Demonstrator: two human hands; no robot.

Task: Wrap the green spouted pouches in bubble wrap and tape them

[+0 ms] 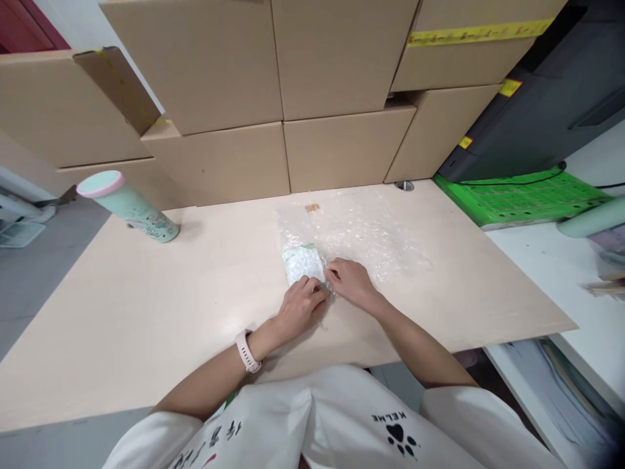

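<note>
A clear sheet of bubble wrap (361, 225) lies spread over the middle of the table. Near its front left corner is a small whitish-green packet (301, 260), with bubble wrap over it. My left hand (301, 305), a pale watch band on its wrist, has its fingers curled on the packet's lower right edge, at the wrap. At the packet's right side, my right hand (354, 283) pinches the edge of the bubble wrap. The fingertips of both hands are partly hidden. The two hands are close together but apart.
A mint tumbler (139, 212) with a pink rim stands at the left of the pale wooden table (205, 280). Stacked cardboard boxes (342, 150) line the back. A small brown-orange patch lies at the wrap's far edge. To the right are a green crate (517, 198) and a dark case (541, 117).
</note>
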